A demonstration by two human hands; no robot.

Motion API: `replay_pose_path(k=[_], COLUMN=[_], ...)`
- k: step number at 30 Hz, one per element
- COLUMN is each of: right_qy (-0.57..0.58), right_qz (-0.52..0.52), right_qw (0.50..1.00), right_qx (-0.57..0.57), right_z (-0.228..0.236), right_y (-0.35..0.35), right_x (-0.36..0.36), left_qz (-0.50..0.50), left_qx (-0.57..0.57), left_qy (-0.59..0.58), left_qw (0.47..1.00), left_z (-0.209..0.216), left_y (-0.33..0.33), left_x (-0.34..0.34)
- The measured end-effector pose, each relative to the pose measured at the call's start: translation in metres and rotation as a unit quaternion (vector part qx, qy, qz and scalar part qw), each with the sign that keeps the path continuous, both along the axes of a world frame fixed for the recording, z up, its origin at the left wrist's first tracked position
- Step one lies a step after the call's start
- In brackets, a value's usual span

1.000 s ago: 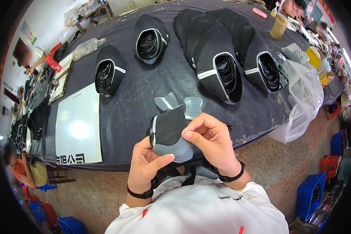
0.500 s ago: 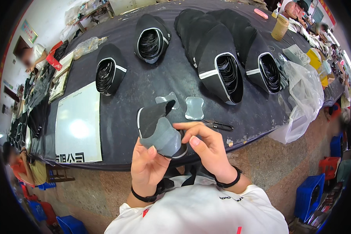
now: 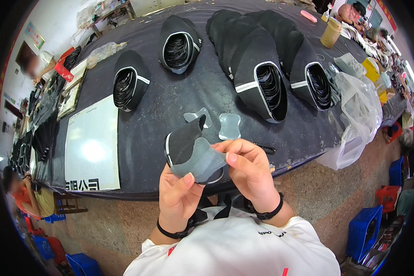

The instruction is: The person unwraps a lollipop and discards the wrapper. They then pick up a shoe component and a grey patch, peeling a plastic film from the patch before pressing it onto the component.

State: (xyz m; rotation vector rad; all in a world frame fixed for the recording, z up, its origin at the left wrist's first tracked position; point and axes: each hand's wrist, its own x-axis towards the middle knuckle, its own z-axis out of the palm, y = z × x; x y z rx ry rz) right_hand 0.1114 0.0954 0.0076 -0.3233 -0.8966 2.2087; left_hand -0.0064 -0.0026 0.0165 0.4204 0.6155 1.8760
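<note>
Left hand (image 3: 177,198) curled round the black piece (image 3: 181,146), thumb on its grey layer (image 3: 200,158); right hand (image 3: 249,172) pinching that layer's edge, over the table's (image 3: 142,156) near side. I'd brace left, tension right evenly, and watch for creases.

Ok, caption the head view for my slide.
Left hand holds a black-and-grey shoe upper while the right hand pinches its grey edge, by a dark table.
</note>
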Motion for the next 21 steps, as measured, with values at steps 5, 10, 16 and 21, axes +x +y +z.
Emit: replay_pose_path(k=[5, 10, 16, 21], right_qy=[-0.029, -0.019, -0.156, -0.147], right_qz=[-0.026, 0.000, -0.021, -0.043], right_qw=[0.997, 0.997, 0.975, 0.971], right_qx=[0.067, 0.076, 0.155, 0.185], right_z=[-0.002, 0.007, 0.013, 0.009], right_y=[-0.001, 0.006, 0.005, -0.001], right_x=[0.000, 0.003, -0.005, -0.008], left_qz=[-0.003, 0.001, -0.043, -0.026], left_qx=[0.007, 0.018, -0.061, -0.072], left_qy=[-0.029, 0.017, 0.071, 0.095], left_qw=[1.000, 1.000, 0.995, 0.993], left_z=[0.000, 0.002, 0.002, 0.002], left_y=[-0.002, 0.000, 0.008, 0.010], left_x=[-0.002, -0.002, 0.010, 0.009])
